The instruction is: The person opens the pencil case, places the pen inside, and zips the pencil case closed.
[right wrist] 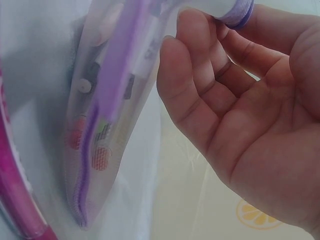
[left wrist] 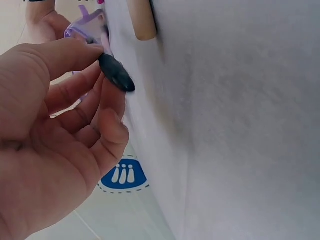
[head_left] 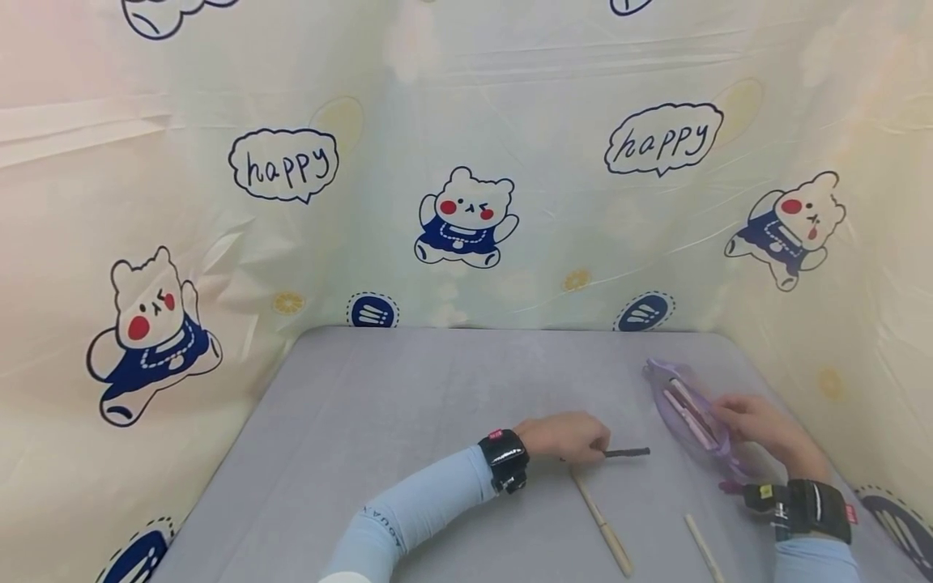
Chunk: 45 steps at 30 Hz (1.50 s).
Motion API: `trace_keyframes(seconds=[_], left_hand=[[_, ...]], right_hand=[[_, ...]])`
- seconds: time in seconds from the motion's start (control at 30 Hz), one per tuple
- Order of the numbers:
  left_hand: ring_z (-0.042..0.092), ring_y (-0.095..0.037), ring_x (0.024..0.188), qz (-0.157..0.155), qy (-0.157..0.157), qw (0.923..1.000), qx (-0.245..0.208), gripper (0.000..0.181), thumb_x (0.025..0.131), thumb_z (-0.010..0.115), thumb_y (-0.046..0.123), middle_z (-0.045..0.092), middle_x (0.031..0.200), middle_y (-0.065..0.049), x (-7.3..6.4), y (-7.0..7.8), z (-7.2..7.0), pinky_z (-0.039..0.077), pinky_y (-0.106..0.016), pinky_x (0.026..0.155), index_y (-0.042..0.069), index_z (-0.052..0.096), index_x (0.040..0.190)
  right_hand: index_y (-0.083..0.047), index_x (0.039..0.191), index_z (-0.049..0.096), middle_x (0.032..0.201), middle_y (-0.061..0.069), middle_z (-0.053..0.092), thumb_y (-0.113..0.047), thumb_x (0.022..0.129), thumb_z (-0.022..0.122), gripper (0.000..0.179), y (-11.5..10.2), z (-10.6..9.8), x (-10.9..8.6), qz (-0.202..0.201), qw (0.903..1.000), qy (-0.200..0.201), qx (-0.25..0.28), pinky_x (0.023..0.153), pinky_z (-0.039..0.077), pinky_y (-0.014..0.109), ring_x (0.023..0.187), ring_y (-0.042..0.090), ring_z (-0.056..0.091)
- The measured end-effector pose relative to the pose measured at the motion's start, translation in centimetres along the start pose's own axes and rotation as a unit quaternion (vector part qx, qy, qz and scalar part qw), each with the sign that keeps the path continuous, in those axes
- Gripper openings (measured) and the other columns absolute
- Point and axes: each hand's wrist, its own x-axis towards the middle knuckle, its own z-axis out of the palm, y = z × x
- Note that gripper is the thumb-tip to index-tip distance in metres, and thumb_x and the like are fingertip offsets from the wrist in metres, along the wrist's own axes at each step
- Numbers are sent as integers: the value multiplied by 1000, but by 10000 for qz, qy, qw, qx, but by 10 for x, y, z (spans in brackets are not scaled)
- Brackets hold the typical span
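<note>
My left hand (head_left: 570, 437) pinches a slim dark pen (head_left: 628, 453) between thumb and fingers, above the grey table; in the left wrist view the rounded dark end of the pen (left wrist: 116, 72) pokes out past the fingertips. On the right, my right hand (head_left: 758, 423) grips the edge of a see-through purple pencil case (head_left: 659, 374). Its top is spread apart, and several light and dark sticks or pens show inside. The right wrist view shows the case's purple zip edge (right wrist: 112, 85) and printed mesh side, with fingers (right wrist: 180, 85) curled at the rim.
A tan brush-like stick (head_left: 603, 526) lies on the table (head_left: 394, 380) below my left hand, and a pale stick (head_left: 703, 546) lies right of it. A magenta item (head_left: 731, 487) shows beside my right wrist. Patterned cloth walls (head_left: 466, 97) enclose the table's back and sides.
</note>
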Motion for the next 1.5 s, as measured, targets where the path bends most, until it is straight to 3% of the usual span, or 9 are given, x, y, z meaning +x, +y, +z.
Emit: trace_keyframes(seconds=[0.43,0.63,0.83,1.1,1.33,1.5], left_hand=[[58,-1,67,-413,69,9983,-399,12,96,60,27,64,84,11,13,-5,-9,47,-15,58,20,67,102],[55,-4,61,-897,282,9926,-773,11,95,61,26,62,73,10,23,-6,-10,45,-18,55,19,69,92],[52,-9,57,-1489,526,9737,-1640,21,94,62,27,62,66,6,38,-3,-9,41,-22,52,18,67,76],[63,-9,62,-1797,656,9516,-2404,15,92,65,25,66,68,5,58,3,1,47,-22,57,13,73,90],[61,-14,56,-2236,738,9187,-3171,18,91,66,29,67,61,2,67,6,7,42,-25,53,14,73,84],[63,-15,57,-2199,825,8999,-3674,18,91,67,30,69,62,1,71,6,10,42,-24,53,15,74,86]], right_hand=[[12,115,60,79,-5,59,-21,103,48,36,2,-1,2,151,9999,-38,30,65,51,29,69,6,55],[11,114,60,79,-5,60,-20,102,49,35,1,-1,1,116,9999,-16,10,65,51,29,69,6,56],[11,112,61,76,-7,58,-19,102,50,34,1,-1,1,47,10000,33,60,62,51,29,66,8,55],[13,114,60,78,-5,61,-19,102,50,35,2,0,1,64,9998,8,184,64,52,30,67,7,56],[13,114,59,82,-2,62,-19,102,50,36,4,0,2,149,9999,9,67,65,53,32,70,6,58],[13,113,60,81,-2,61,-20,102,50,36,2,-1,2,112,9999,-2,22,66,53,32,70,6,57]])
